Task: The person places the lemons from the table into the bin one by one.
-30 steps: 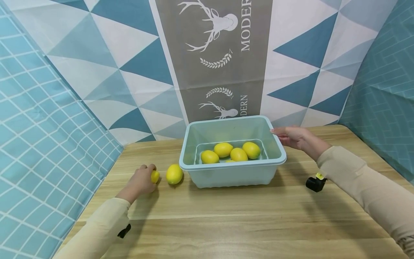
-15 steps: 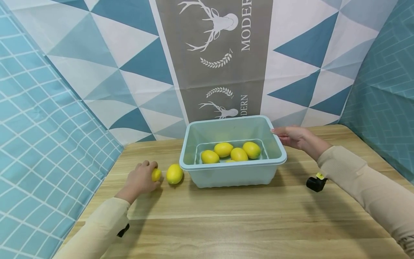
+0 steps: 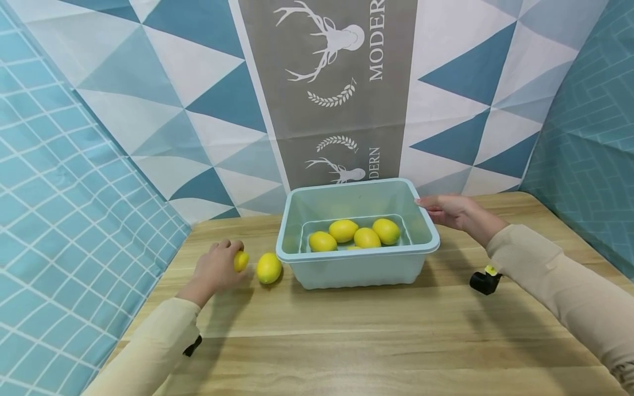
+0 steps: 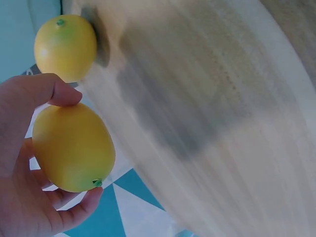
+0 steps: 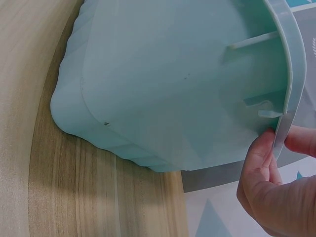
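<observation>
My left hand (image 3: pixel 217 268) grips a yellow lemon (image 4: pixel 74 148) with a green stem tip, thumb on one side and fingers curled round the other. In the left wrist view the lemon appears lifted off the table. A second lemon (image 3: pixel 269 268) lies on the wood just right of that hand, beside a pale blue-green plastic basin (image 3: pixel 356 273). Several lemons (image 3: pixel 343 230) lie inside the basin, one mostly hidden by its front wall. At the basin's right side, my right hand (image 5: pixel 276 182) pinches the rim (image 5: pixel 291 74) between thumb and fingers.
The wooden table (image 3: pixel 317 346) backs onto a wall covering (image 3: pixel 337 110) with triangles and deer heads. Blue tiled covering (image 3: pixel 59 203) flanks the left side, teal covering (image 3: pixel 584 154) the right. A black device (image 3: pixel 484 282) shows beneath the right sleeve.
My left hand has risen slightly and moved a little right with the lemon in its grip. The right hand stays on the basin rim.
</observation>
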`<control>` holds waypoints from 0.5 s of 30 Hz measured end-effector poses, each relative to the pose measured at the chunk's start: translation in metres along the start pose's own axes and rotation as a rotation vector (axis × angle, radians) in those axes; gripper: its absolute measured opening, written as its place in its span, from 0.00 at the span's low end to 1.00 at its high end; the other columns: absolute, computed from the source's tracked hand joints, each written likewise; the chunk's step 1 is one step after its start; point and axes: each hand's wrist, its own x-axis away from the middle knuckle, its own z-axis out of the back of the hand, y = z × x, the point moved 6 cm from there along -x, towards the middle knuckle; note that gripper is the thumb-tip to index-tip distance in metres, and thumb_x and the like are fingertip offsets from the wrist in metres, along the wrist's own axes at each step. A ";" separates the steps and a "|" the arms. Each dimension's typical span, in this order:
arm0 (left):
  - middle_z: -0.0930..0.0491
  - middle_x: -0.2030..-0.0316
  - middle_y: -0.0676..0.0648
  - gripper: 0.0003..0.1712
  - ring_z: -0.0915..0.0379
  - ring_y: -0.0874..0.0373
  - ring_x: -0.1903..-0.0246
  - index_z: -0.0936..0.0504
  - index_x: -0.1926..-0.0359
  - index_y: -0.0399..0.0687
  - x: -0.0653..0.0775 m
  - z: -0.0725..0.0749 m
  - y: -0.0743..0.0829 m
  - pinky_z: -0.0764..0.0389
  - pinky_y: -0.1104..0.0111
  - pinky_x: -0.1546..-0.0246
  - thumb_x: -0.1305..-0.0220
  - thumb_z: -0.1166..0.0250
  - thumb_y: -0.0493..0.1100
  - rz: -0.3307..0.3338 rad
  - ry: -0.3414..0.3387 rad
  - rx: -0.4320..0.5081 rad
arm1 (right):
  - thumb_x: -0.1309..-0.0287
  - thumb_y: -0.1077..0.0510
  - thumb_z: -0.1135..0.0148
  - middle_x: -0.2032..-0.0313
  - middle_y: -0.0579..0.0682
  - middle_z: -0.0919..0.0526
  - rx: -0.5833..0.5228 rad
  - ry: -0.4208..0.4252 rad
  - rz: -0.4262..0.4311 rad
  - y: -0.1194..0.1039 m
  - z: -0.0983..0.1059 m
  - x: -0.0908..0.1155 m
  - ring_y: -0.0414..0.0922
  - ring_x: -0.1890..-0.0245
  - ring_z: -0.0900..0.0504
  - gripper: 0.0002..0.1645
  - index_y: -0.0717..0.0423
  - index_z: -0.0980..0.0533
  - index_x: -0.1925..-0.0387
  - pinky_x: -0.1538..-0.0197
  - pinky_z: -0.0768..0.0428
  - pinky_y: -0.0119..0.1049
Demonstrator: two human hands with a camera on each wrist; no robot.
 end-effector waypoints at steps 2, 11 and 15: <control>0.25 0.57 0.38 0.29 0.31 0.45 0.64 0.26 0.48 0.43 -0.001 0.003 0.001 0.27 0.58 0.73 0.49 0.31 0.50 -0.006 0.010 -0.003 | 0.36 0.55 0.40 0.64 0.39 0.24 0.005 0.000 0.000 0.000 0.000 0.000 0.33 0.63 0.21 0.17 0.53 0.34 0.51 0.53 0.19 0.24; 0.26 0.60 0.38 0.30 0.34 0.47 0.66 0.27 0.48 0.42 -0.003 0.015 0.005 0.31 0.61 0.76 0.51 0.32 0.48 -0.023 0.035 -0.019 | 0.37 0.55 0.40 0.65 0.40 0.24 -0.007 0.008 -0.010 0.000 0.001 -0.001 0.33 0.64 0.21 0.16 0.53 0.34 0.52 0.54 0.18 0.25; 0.26 0.58 0.37 0.30 0.33 0.47 0.65 0.27 0.48 0.42 -0.005 0.024 0.008 0.31 0.61 0.76 0.52 0.32 0.48 -0.033 0.048 -0.024 | 0.37 0.56 0.40 0.65 0.40 0.24 -0.010 0.012 -0.009 0.001 0.002 -0.001 0.33 0.64 0.21 0.16 0.53 0.34 0.52 0.54 0.18 0.25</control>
